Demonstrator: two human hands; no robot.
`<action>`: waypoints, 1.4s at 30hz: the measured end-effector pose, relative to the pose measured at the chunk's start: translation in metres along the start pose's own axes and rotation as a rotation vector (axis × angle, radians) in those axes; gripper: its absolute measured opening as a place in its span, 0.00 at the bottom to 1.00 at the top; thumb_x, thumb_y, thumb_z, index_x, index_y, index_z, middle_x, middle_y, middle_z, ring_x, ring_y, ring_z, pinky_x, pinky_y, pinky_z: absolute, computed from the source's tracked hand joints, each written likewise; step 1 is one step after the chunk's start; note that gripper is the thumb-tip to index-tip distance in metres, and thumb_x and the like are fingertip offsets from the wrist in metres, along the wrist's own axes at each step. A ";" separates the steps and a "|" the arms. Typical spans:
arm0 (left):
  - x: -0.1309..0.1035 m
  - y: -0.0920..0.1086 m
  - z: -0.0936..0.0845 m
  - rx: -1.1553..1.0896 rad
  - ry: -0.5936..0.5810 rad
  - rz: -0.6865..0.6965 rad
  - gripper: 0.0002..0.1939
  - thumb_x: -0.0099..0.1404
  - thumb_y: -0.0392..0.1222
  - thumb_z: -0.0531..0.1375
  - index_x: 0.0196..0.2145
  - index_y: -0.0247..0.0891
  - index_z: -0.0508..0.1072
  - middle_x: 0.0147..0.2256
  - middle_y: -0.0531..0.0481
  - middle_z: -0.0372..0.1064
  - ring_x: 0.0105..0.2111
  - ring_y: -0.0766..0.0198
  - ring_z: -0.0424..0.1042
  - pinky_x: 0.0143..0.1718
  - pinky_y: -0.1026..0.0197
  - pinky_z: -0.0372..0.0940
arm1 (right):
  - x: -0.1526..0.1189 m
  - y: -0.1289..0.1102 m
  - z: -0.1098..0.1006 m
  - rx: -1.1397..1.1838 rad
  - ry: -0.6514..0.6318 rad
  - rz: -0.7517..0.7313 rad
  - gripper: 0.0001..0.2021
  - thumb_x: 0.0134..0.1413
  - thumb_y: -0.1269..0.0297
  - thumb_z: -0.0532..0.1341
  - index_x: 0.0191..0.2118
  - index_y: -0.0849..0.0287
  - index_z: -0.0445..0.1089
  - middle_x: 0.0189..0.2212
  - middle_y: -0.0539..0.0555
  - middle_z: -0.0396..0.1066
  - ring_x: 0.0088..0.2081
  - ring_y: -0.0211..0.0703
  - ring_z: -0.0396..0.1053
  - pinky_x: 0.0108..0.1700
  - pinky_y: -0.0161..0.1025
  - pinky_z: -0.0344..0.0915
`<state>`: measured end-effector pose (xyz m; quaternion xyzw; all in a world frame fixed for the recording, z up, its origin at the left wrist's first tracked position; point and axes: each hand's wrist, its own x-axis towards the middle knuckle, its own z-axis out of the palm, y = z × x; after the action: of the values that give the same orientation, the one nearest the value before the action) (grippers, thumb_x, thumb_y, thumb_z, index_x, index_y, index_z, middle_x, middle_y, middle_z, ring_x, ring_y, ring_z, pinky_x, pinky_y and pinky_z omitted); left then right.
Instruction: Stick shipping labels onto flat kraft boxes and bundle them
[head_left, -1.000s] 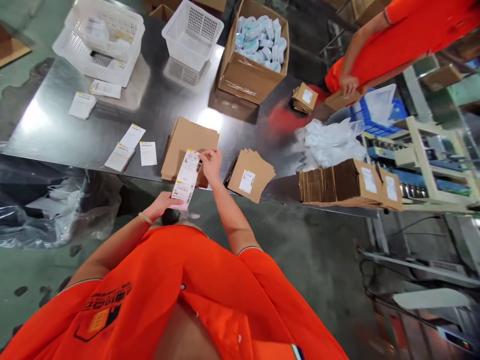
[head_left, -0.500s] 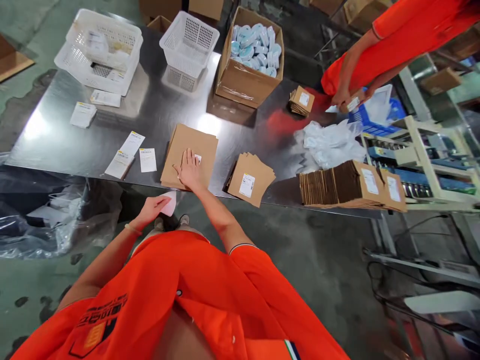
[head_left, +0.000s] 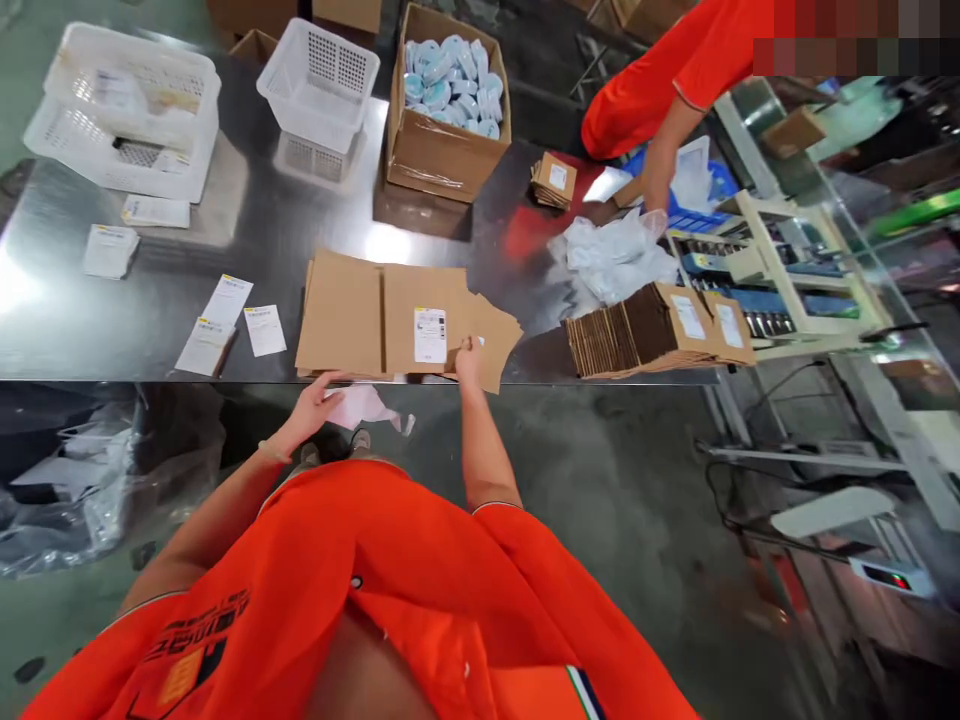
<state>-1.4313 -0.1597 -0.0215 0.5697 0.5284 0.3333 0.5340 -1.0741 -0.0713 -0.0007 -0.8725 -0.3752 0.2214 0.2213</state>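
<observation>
A brown cardboard piece with a white label [head_left: 430, 335] lies between a stack of plain cardboard [head_left: 341, 310] and a fanned cardboard pile [head_left: 496, 335]. My right hand [head_left: 469, 362] pinches the right edge of the labelled piece, fingers closed. By the table's front edge, my left hand [head_left: 315, 410] holds a pale pink paper [head_left: 360, 405], which hangs below the edge. To the left lie a single white label sheet [head_left: 265, 330] and a small stack of label sheets [head_left: 204, 346].
White baskets [head_left: 319, 85] and an open carton of round blue-white items [head_left: 442, 155] stand at the back. Rightward are clear plastic bags [head_left: 615, 258], a row of folded cardboard [head_left: 652, 330] and a person's hand [head_left: 656, 185].
My right hand has moved right from the plain stack, and the labelled cardboard now lies flat beside it. More pink paper shows at my left hand. The view has shifted.
</observation>
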 end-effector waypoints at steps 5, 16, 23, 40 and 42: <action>-0.022 0.004 -0.006 -0.332 -0.074 -0.291 0.39 0.43 0.55 0.80 0.51 0.36 0.81 0.46 0.40 0.82 0.46 0.48 0.79 0.49 0.53 0.74 | 0.009 0.028 -0.043 -0.009 0.257 -0.005 0.23 0.63 0.65 0.64 0.62 0.64 0.75 0.61 0.75 0.72 0.62 0.64 0.70 0.62 0.61 0.65; -0.021 -0.008 -0.003 -0.802 0.467 -0.599 0.39 0.63 0.48 0.74 0.66 0.42 0.63 0.38 0.48 0.78 0.39 0.58 0.80 0.49 0.54 0.75 | -0.178 -0.004 0.112 0.490 -0.999 -0.347 0.13 0.47 0.56 0.74 0.36 0.56 0.75 0.28 0.46 0.75 0.30 0.41 0.70 0.35 0.36 0.68; -0.040 -0.003 0.017 -0.729 0.227 -0.395 0.57 0.46 0.53 0.83 0.69 0.41 0.66 0.40 0.46 0.82 0.36 0.55 0.82 0.44 0.54 0.75 | -0.170 -0.038 0.101 0.538 -0.816 -0.381 0.15 0.54 0.55 0.69 0.44 0.51 0.69 0.27 0.44 0.69 0.30 0.42 0.67 0.34 0.36 0.66; -0.006 0.007 0.030 -0.778 0.168 -0.469 0.35 0.37 0.37 0.82 0.46 0.32 0.84 0.39 0.42 0.84 0.41 0.50 0.82 0.51 0.48 0.73 | -0.142 -0.041 0.083 0.516 -0.808 -0.316 0.10 0.47 0.63 0.71 0.38 0.54 0.78 0.25 0.46 0.75 0.27 0.43 0.70 0.34 0.39 0.69; -0.005 0.008 0.031 -0.688 0.225 -0.414 0.34 0.36 0.39 0.82 0.45 0.32 0.84 0.39 0.43 0.84 0.40 0.50 0.81 0.51 0.48 0.73 | -0.143 -0.039 0.082 0.483 -0.759 -0.352 0.08 0.49 0.61 0.72 0.37 0.53 0.79 0.25 0.47 0.75 0.29 0.44 0.71 0.37 0.40 0.71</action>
<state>-1.4010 -0.1712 -0.0190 0.1996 0.5446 0.4362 0.6880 -1.2296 -0.1366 -0.0141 -0.5768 -0.5094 0.5642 0.2992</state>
